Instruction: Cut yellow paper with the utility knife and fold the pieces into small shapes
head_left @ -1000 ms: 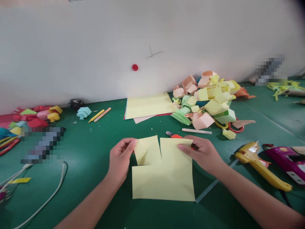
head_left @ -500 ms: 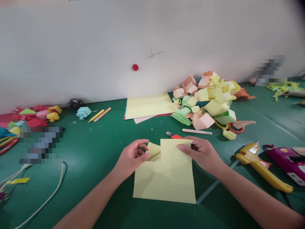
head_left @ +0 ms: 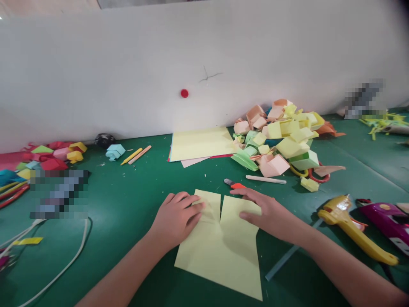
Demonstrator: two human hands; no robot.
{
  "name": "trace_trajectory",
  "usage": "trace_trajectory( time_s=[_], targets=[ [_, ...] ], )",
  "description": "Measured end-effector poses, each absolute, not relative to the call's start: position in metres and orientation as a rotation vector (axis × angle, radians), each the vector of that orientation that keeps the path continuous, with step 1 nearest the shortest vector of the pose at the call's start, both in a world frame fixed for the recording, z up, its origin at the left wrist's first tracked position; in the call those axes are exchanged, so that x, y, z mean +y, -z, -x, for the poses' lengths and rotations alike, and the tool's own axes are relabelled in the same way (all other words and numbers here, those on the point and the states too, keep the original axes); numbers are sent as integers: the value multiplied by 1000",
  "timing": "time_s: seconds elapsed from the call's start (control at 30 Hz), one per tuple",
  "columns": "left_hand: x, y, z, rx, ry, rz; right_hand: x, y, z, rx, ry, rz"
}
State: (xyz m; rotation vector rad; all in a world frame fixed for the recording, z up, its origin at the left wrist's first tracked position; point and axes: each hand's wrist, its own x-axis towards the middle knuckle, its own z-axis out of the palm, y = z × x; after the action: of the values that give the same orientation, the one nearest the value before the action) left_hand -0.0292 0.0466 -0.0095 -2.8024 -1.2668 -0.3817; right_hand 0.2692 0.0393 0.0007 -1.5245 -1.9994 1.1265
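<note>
A pale yellow paper sheet [head_left: 220,251] lies on the green mat [head_left: 128,200] before me, cut down the middle of its far half into two flaps. My left hand [head_left: 177,219] lies flat on the left flap, fingers stretched out and pressing it down. My right hand [head_left: 263,213] rests flat on the right flap near its far right corner, fingers extended. Neither hand holds anything.
An orange cutter [head_left: 234,184] and a white stick [head_left: 266,180] lie just beyond the sheet. A heap of folded paper boxes [head_left: 281,136] and a stack of sheets [head_left: 201,145] sit by the wall. Glue guns, yellow [head_left: 354,230] and purple [head_left: 386,217], lie right; cables [head_left: 60,260] left.
The left hand had the left flap pinched and raised; it folded the flap over and now presses it flat. The right hand stayed on the right flap. The sheet has turned slightly.
</note>
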Motion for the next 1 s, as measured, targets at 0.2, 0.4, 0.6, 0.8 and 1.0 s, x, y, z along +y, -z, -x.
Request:
trace_trajectory(
  time_s=[0.2,0.4,0.6,0.8,1.0],
  targets=[
    [50,12,33,-1325,354,2741,42,-1,-273,-2037,-1121,1517],
    [50,17,34,-1298,393,2777,39,-2,-271,-2054,-1153,1512],
    [50,17,32,-1314,441,2823,40,8,-270,-2047,-926,1457],
    [49,16,29,-1328,405,2848,26,2,-259,-2364,-213,1183],
    [48,16,29,-1375,377,2838,2,-7,-240,-2879,-536,699]
  ],
)
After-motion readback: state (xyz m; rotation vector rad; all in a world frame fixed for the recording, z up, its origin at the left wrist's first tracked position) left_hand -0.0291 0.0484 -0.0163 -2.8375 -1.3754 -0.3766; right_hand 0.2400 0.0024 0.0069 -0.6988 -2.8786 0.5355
